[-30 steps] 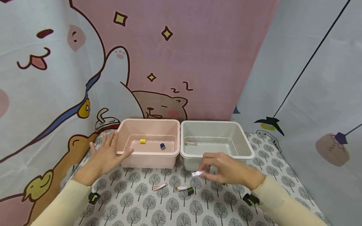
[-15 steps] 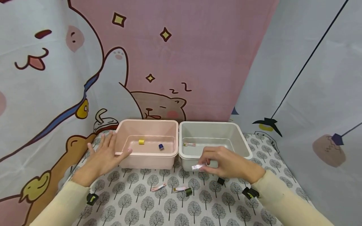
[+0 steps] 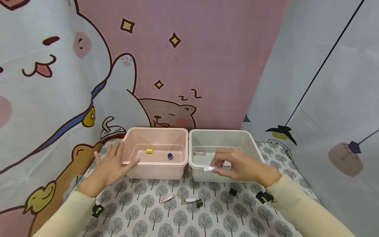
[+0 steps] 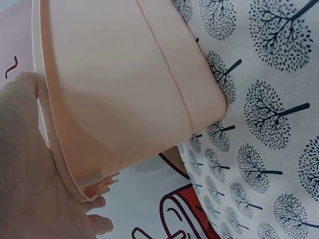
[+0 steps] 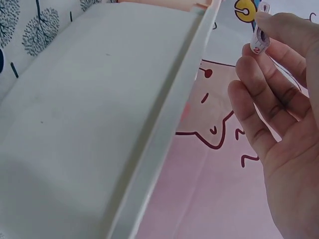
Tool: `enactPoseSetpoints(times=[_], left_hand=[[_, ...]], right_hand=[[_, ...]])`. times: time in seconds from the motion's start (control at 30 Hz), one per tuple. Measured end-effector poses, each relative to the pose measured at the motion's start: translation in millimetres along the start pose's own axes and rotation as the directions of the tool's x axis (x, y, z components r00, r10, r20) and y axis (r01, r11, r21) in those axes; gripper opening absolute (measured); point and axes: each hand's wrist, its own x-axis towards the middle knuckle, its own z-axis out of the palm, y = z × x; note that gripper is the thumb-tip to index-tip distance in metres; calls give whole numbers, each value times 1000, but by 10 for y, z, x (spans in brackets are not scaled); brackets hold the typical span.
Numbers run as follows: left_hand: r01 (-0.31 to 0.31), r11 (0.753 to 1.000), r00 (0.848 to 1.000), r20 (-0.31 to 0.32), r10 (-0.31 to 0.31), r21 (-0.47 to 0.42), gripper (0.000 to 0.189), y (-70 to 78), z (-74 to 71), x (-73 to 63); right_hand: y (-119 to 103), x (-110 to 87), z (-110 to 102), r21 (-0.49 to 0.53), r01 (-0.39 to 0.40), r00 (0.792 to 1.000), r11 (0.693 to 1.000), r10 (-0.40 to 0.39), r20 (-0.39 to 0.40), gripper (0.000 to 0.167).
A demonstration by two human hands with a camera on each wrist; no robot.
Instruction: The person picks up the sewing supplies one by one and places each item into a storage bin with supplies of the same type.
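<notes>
Four small things lie nearest you on the counter (image 3: 154, 227), which is covered in white cloth printed with dark trees: a pink-and-white folded strip (image 3: 167, 198), a white strip with a yellowish end (image 3: 189, 200), a dark green cylindrical spool (image 3: 199, 203) at that strip's right end and, farther right, a small black block (image 3: 233, 192). Beyond them, your right hand (image 3: 237, 164) pinches a white looped strip (image 3: 209, 168) with red print between thumb and fingertips, raised off the counter by the front of a pale grey rectangular plastic bin (image 3: 222, 138). Your left hand (image 3: 108, 168), fingers straight and spread, touches the near left corner of a light pink rectangular plastic bin (image 3: 157, 171). Your two hands are well apart.

Both bins stand side by side. Inside the pink one you see a yellow spool (image 3: 149, 150) and, to its right, a navy blue spool (image 3: 170, 156); inside the grey one, a pinkish strip with a yellowish end (image 3: 199, 153) lies toward the left. Behind them hangs a cloth backdrop (image 3: 222, 82) with cartoon animals in pink, white and brown.
</notes>
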Motion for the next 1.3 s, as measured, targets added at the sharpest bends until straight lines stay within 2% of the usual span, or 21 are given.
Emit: enactPoseSetpoints(times=[0.23, 0.7, 1.0, 1.3], left_hand=[[0, 1000, 1000, 6, 0, 4, 122, 11, 9, 11], [-3, 1000, 1000, 0, 3, 10, 121, -5, 7, 9], [-6, 1000, 1000, 3, 6, 21, 122, 6, 14, 23], [-7, 1000, 1000, 0, 7, 25, 122, -2, -2, 19]], right_hand=[[119, 36, -59, 24, -32, 999, 999, 32, 13, 12], [308, 125, -245, -74, -112, 994, 991, 111, -17, 14], [412, 189, -336, -114, -217, 975, 970, 222, 34, 9], [543, 253, -352, -114, -249, 966, 962, 255, 35, 10]])
